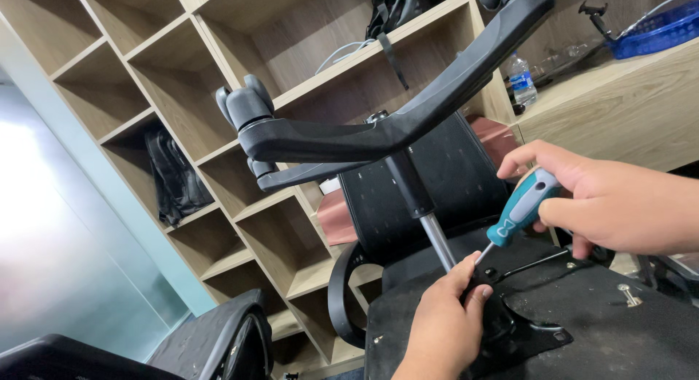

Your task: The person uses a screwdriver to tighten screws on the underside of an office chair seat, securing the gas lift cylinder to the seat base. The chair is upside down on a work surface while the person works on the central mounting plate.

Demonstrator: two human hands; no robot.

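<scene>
An office chair is seen turned upside down, its black seat underside (582, 329) facing up. The right hand (611, 202) is clenched around the teal-and-white handle of a screwdriver (520, 209); thumb and fingers are wrapped over the grip, and the thin metal shaft is angled down and left from them. The shaft tip is met by the left hand (444, 318), whose thumb and fingertips are pinched together right at the tip, against the black metal mounting plate (531, 336). What is pinched there cannot be told; it is hidden by the fingers. The chrome gas cylinder (437, 238) is found just above the left thumb, rising up to the black star base (393, 129), with casters (244, 103) at the arm end, well above both hands. A loose bolt (628, 294) is seen standing out of the seat underside, below the right hand's fingers and to the right of the left hand's. Behind the hands, wooden cubby shelving (175, 81) is seen, a black bag (175, 176) in one compartment. A water bottle (520, 78) and a blue basket (655, 30) are placed on a wooden counter, well above the right fingers.
</scene>
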